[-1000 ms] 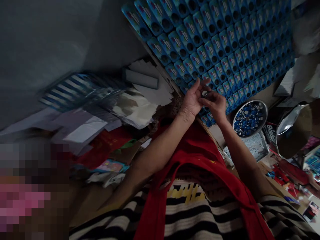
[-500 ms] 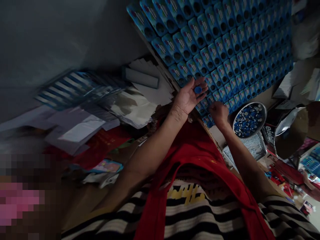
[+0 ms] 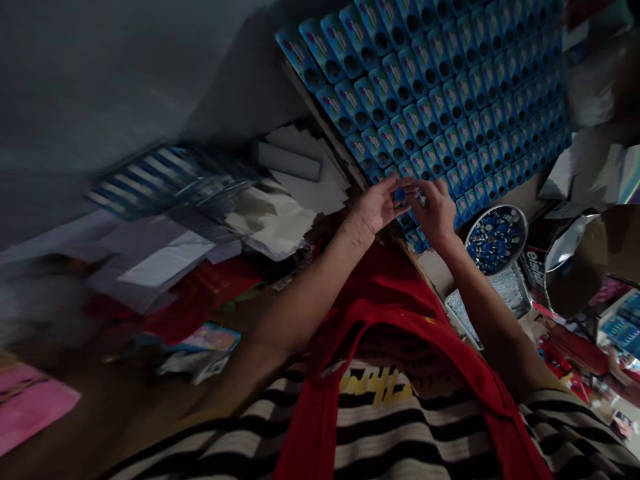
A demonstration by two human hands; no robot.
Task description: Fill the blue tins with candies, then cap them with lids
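Palm up, my left hand (image 3: pixel 380 205) holds a small blue round piece (image 3: pixel 399 194) at its curled fingers. My right hand (image 3: pixel 437 212) is close beside it, its thumb and fingers drawn together at the left fingertips. Whether anything small is pinched in the right hand is too dark to see. Just beyond both hands lie rows of blue cards (image 3: pixel 430 110), each with a dark round spot near its lower end. My fingers cover part of the nearest rows.
Right of my right forearm, a round metal bowl (image 3: pixel 523 230) holds blue and silvery pieces, with a metal tray (image 3: pixel 505 293) below it. Loose white cards (image 3: pixel 305 200), striped blue packs (image 3: pixel 165 177) and papers (image 3: pixel 165 257) lie to the left. At the right stands an open box (image 3: pixel 580 267).
My right hand has moved up and left to meet the left fingers. The left hand has shifted slightly and still holds the blue piece. The whole view has shifted a little.
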